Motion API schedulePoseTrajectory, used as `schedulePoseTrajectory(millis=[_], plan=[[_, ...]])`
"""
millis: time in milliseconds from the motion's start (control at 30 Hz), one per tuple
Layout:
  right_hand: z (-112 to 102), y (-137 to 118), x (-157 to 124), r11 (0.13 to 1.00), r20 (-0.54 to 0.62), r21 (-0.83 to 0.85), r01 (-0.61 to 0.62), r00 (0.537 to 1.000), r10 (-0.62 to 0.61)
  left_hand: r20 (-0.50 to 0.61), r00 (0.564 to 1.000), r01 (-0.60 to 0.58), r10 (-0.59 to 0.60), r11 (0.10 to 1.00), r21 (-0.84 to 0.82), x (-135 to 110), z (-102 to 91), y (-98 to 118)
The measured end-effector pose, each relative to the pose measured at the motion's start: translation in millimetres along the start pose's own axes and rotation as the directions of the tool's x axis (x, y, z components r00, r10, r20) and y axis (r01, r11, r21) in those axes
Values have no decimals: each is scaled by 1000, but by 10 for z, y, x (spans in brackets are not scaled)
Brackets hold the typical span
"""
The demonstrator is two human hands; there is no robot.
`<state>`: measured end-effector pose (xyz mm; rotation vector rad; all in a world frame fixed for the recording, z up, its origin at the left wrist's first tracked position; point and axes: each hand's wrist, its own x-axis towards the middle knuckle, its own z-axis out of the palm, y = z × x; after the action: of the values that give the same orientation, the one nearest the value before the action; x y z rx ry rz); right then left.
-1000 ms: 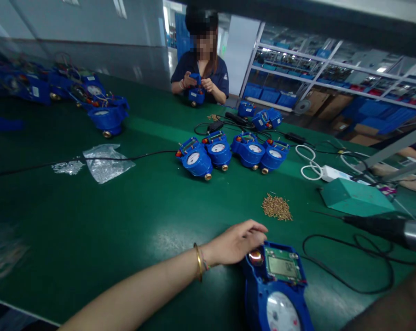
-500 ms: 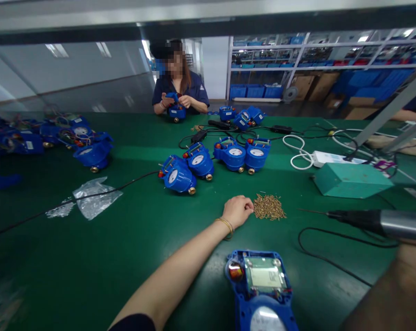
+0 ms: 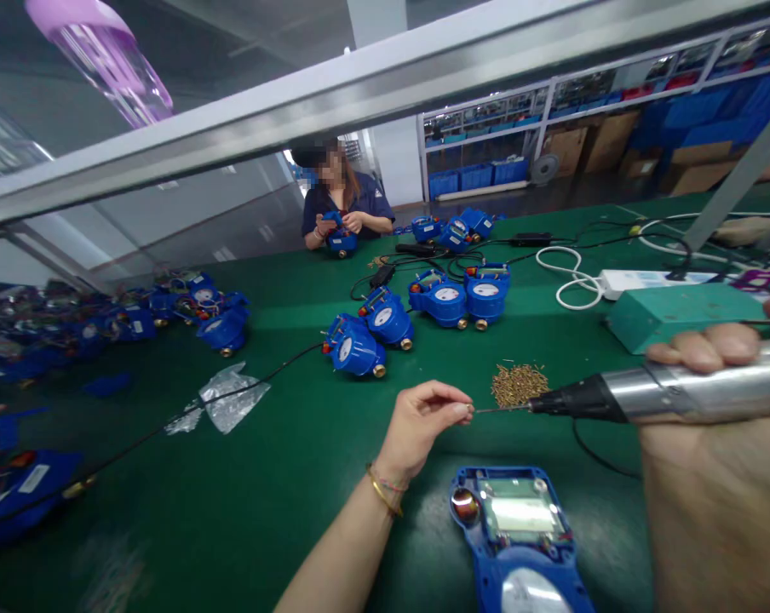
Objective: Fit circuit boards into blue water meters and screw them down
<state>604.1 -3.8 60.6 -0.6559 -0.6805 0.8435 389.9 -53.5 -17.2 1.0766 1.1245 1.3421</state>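
My right hand (image 3: 710, 383) is wrapped round the silver body of an electric screwdriver (image 3: 615, 396), its thin bit pointing left. My left hand (image 3: 423, 417) pinches a small brass screw, mostly hidden by the fingertips, right at the end of the bit. Just behind the bit lies a heap of small brass screws (image 3: 518, 385) on the green table. Below both hands, nearest to me, sits a blue water meter (image 3: 519, 536) with its upper housing uncovered. A circuit board with a display and a round dial show in it.
Several blue meters (image 3: 359, 345) stand across the middle of the table (image 3: 283, 477), with more at left. A plastic bag (image 3: 235, 396) lies under a black cable. At right are a teal box (image 3: 685, 315) and power strip (image 3: 653, 281). A co-worker (image 3: 347, 200) handles a meter opposite.
My left hand has moved away from the screw heap toward me, fingertips pinched. The screwdriver has come left so its bit meets those fingertips. The view has tilted and shifted left.
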Motion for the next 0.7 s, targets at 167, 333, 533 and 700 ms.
schedulePoseTrajectory(millis=[167, 333, 533, 700], plan=[[113, -44, -90, 987, -42, 156, -23, 999, 30, -36, 999, -25, 21, 993, -119, -114, 25, 19], [153, -67, -141, 988, -30, 156, -2, 1000, 7, -56, 998, -15, 6, 987, -162, -120, 40, 10], [210, -96, -179, 991, -45, 136, -10, 999, 16, -76, 997, 7, -23, 977, -213, -119, 62, -2], [253, -108, -198, 991, -33, 132, -6, 999, 10, -82, 996, -31, 25, 997, -68, -158, 66, 17]])
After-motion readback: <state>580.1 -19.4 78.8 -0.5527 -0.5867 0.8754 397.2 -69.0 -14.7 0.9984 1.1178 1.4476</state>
